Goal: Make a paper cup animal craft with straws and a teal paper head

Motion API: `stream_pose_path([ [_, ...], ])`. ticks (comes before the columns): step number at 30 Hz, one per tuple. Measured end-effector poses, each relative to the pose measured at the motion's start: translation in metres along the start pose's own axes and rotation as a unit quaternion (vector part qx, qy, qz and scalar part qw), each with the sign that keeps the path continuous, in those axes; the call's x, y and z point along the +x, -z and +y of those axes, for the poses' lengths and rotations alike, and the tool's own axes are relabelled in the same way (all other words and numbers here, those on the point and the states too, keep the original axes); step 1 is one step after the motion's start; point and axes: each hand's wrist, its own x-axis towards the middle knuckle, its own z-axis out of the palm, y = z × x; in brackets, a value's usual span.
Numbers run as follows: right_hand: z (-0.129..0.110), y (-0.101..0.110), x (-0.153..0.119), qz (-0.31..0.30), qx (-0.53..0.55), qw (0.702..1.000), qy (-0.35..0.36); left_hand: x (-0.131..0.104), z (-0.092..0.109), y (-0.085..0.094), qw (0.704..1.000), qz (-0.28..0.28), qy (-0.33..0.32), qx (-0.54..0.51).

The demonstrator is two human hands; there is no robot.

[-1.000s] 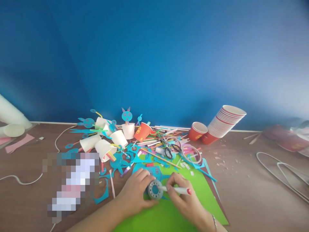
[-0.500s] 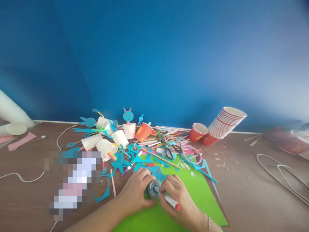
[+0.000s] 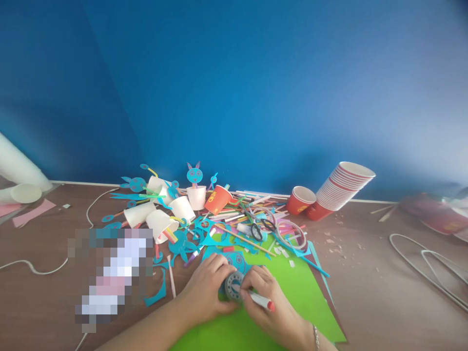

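My left hand (image 3: 212, 285) curls around a small grey round piece (image 3: 229, 287) with a ring of holes in its face and an opening in the middle. It rests on blue paper on the green sheet (image 3: 300, 287). In my right hand (image 3: 268, 302) is a white marker (image 3: 260, 300) with a red end, gripped like a pen. Its tip points into the round piece's opening; the exact contact is hidden by my fingers. Just beyond my hands lies a blue paper (image 3: 238, 261) with red drawn circles, and a red marker cap (image 3: 228, 249) is close by.
Behind are scissors (image 3: 256, 232), a tape roll (image 3: 291, 235), blue paper scraps (image 3: 215, 238) and scattered straws. White cups (image 3: 183, 208) with blue paper figures stand or lie at the left. A leaning stack of cups (image 3: 340, 187) is on the right, near a cable (image 3: 426, 251).
Both hands stay almost in place. The marker in my right hand has shifted very slightly within the grey round piece.
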Motion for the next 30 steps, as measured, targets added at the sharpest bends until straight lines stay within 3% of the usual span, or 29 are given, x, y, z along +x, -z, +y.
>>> stream_pose_path([
  [7, 0.011, 0.004, 0.018, -0.071, 0.179, 0.967, -0.165, 0.003, 0.001, 0.003, 1.0, -0.019, 0.014, 0.016],
  [12, 0.007, 0.012, 0.051, -0.167, 0.133, 0.952, -0.22, 0.001, -0.001, 0.001, 0.999, -0.007, 0.028, 0.035],
  [15, -0.005, 0.017, 0.067, -0.24, 0.023, 0.95, -0.199, 0.001, -0.002, 0.0, 0.998, 0.001, 0.039, 0.051],
  [21, -0.032, 0.019, 0.08, -0.277, -0.201, 0.929, -0.143, 0.002, -0.006, -0.002, 0.997, -0.011, 0.059, 0.047],
  [30, -0.058, 0.012, 0.07, -0.318, -0.289, 0.902, -0.05, 0.002, -0.005, -0.001, 0.997, 0.007, 0.054, 0.058],
])
